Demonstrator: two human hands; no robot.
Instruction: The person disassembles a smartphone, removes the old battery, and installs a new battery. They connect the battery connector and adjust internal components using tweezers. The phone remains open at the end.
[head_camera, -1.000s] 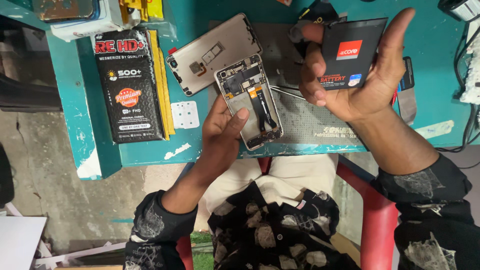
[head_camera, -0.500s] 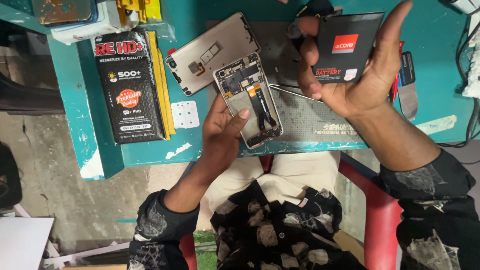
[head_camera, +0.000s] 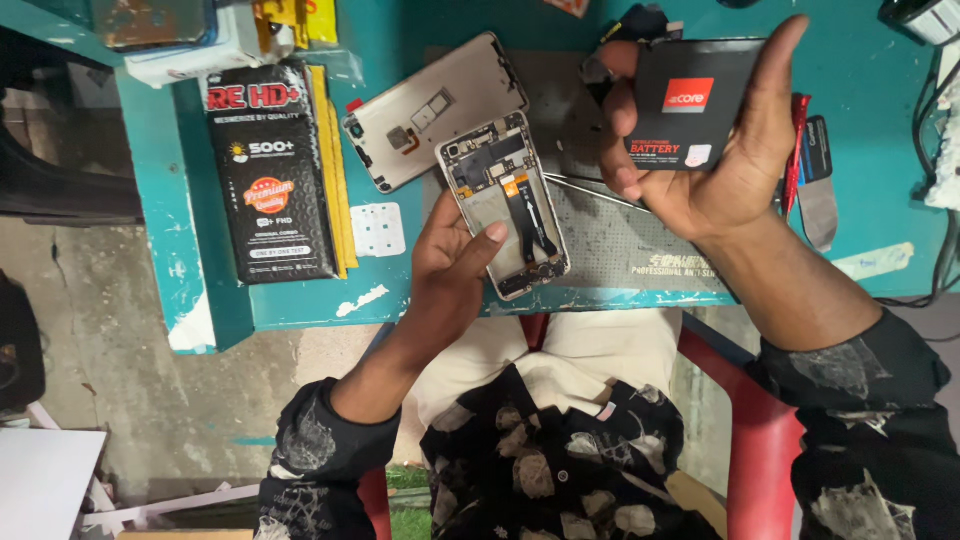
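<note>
Left hand (head_camera: 450, 250) is gripping our opened phone (head_camera: 505, 205) | right hand (head_camera: 700, 150) is gripping black battery (head_camera: 695, 105) | back cover (head_camera: 435, 110) is lying just beyond left hand

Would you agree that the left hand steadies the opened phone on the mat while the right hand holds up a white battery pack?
Not quite: the battery pack in the right hand is black with a red patch, not white, as the head view shows. The left hand does steady the opened phone on the mat.

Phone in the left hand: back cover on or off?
Off. The phone in the left hand shows bare internals and ribbon cable; the back cover lies beside it.
</note>
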